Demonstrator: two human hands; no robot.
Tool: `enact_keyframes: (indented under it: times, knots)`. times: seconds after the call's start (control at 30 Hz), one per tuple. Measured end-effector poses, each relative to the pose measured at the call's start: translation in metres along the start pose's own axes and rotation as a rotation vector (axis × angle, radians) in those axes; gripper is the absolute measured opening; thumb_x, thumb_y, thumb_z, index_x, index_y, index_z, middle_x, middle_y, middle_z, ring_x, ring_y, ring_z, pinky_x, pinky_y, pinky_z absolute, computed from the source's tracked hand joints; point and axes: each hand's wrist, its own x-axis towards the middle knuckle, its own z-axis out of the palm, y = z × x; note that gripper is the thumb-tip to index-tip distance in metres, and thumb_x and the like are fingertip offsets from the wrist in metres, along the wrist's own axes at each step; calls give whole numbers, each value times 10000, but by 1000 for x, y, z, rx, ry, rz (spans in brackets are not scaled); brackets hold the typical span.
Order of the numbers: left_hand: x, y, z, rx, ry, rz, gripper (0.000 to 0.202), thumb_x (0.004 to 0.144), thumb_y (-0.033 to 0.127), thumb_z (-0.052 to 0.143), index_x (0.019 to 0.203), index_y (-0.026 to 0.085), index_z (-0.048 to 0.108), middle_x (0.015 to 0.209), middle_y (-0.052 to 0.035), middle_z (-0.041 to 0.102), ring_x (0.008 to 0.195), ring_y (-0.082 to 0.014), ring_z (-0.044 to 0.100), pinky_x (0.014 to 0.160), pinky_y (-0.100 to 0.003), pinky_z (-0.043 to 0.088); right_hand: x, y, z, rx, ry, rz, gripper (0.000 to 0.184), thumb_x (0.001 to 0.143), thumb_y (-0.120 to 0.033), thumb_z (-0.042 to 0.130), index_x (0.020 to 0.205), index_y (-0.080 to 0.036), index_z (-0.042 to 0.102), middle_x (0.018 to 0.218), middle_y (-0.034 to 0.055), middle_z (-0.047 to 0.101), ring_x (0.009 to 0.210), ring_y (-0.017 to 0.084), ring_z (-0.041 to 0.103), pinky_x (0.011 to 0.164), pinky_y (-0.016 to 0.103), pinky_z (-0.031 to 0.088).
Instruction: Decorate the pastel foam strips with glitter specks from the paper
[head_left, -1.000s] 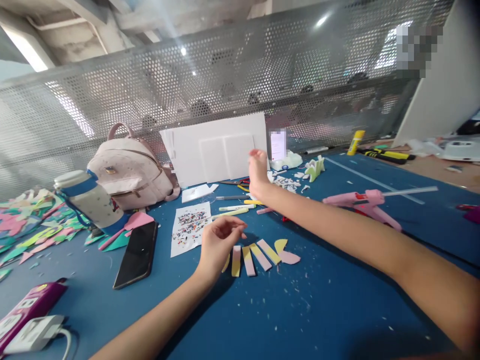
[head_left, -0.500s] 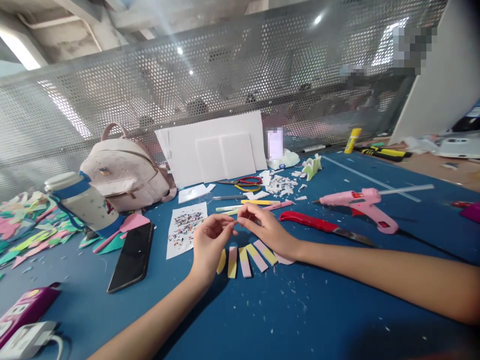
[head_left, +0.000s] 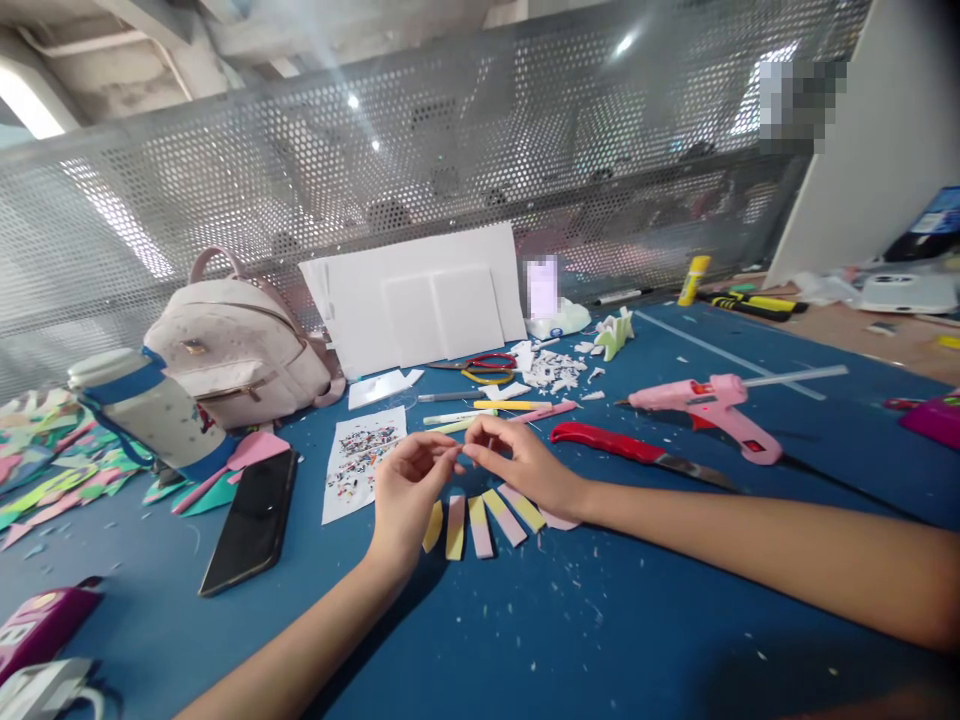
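Our left hand (head_left: 411, 488) and right hand (head_left: 529, 465) nearly meet; we can't tell if either grip is pinching something. Pink-and-yellow strips (head_left: 481, 528) lie at six o'clock, mostly pointing eleven to five, near both.

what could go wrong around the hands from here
The red-handled knife lies near the right hand, so a sweep might meet its blade. The left hand is beside paper strewn with tiny bits; a bump could scatter them. Pink-and-yellow strips lie between the wrists and might get nudged.
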Motion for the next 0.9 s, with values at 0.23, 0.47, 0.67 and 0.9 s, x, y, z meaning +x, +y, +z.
enact_keyframes:
  times: [0.23,0.47,0.67,0.9]
  knots:
    - [1,0,-1,33,30,3,129,757,230,788,847,164,723,761,-22,728,633,-106,672,652,-205,565,0,-1,0,9,23,27,140,933,-303,589,872,-184,631,820,8,612,750,147,532,637,266,389]
    - [0,2,0,50,31,29,150,751,247,793,864,165,739,823,-46,751,683,-139,695,683,-248,594,3,0,-1,32,23,42,150,900,-296,632,812,-187,683,791,16,663,732,155,551,645,279,389]
    - [2,2,0,69,30,46,129,749,233,793,846,170,735,777,-25,731,668,-123,679,651,-220,582,2,-1,-1,74,28,36,185,905,-328,622,794,-180,638,757,7,596,708,146,512,626,271,385]
    - [3,0,-2,94,-9,35,120,757,231,777,834,159,720,739,-19,708,627,-113,662,640,-218,570,1,-3,-1,29,3,28,163,922,-313,590,821,-186,614,785,3,588,710,140,507,619,265,381]
